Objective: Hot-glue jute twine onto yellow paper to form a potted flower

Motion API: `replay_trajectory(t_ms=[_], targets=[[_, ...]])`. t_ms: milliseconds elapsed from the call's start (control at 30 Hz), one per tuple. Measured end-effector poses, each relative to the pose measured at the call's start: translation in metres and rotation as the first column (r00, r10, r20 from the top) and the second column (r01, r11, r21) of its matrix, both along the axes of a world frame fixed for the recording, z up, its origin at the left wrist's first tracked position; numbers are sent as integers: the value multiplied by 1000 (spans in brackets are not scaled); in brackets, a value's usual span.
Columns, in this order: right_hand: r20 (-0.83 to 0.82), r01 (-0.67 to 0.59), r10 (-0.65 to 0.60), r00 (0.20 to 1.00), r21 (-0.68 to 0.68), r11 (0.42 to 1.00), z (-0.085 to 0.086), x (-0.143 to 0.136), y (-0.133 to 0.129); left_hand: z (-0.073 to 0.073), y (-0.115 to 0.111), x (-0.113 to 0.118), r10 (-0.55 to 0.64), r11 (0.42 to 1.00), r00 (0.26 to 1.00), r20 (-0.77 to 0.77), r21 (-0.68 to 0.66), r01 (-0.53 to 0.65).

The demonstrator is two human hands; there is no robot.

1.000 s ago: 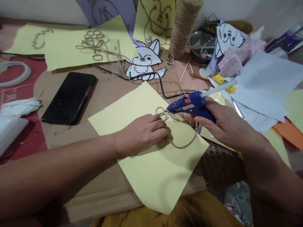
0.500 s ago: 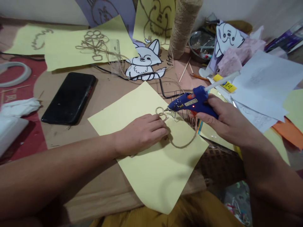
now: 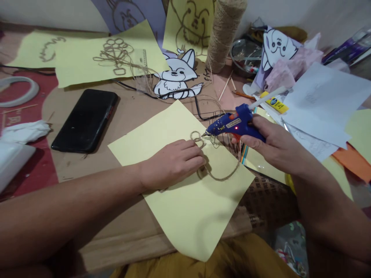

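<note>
A sheet of yellow paper point(image 3: 191, 216) lies at an angle before me. My left hand point(image 3: 179, 160) rests on it with curled fingers, closed on a length of jute twine point(image 3: 222, 179). Small twine loops point(image 3: 195, 135) show just beyond those fingertips, while the rest of the twine bows to the right. My right hand point(image 3: 269, 144) is wrapped round a blue hot glue gun point(image 3: 232, 123) with its red light lit and a glue stick point(image 3: 268, 97) out of the back. The gun's nozzle is close beside the loops; whether it touches them I cannot tell.
A black phone point(image 3: 85, 120) lies left, near a tape roll point(image 3: 33, 90). Behind stand a twine spool point(image 3: 224, 36) and a fox cutout point(image 3: 174, 77), crossed by the gun's black cord point(image 3: 198, 110). White papers point(image 3: 324, 100) and a pencil point(image 3: 243, 95) lie right.
The glue gun in my right hand has shifted very slightly, its glue stick end moving a little left. My left hand and the paper have stayed in place.
</note>
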State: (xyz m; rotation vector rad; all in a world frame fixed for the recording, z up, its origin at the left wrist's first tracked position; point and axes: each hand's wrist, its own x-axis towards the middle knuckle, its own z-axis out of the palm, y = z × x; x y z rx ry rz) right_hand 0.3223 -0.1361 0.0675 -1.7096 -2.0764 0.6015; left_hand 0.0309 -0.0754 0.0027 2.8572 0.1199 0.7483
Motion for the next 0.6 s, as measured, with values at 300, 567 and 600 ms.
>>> replay_trajectory(t_ms=[300, 567, 600], targets=[[-86, -2, 1, 996, -11, 1000, -3, -5, 2, 0, 0, -1, 0, 1000, 1000, -1, -11, 0], [-138, 36, -34, 990, 11, 999, -3, 5, 4, 0, 0, 0, 8, 1000, 1000, 1, 4, -8], [-192, 57, -52, 980, 21, 998, -4, 6, 5, 0, 0, 0, 9, 1000, 1000, 6, 4, -9]])
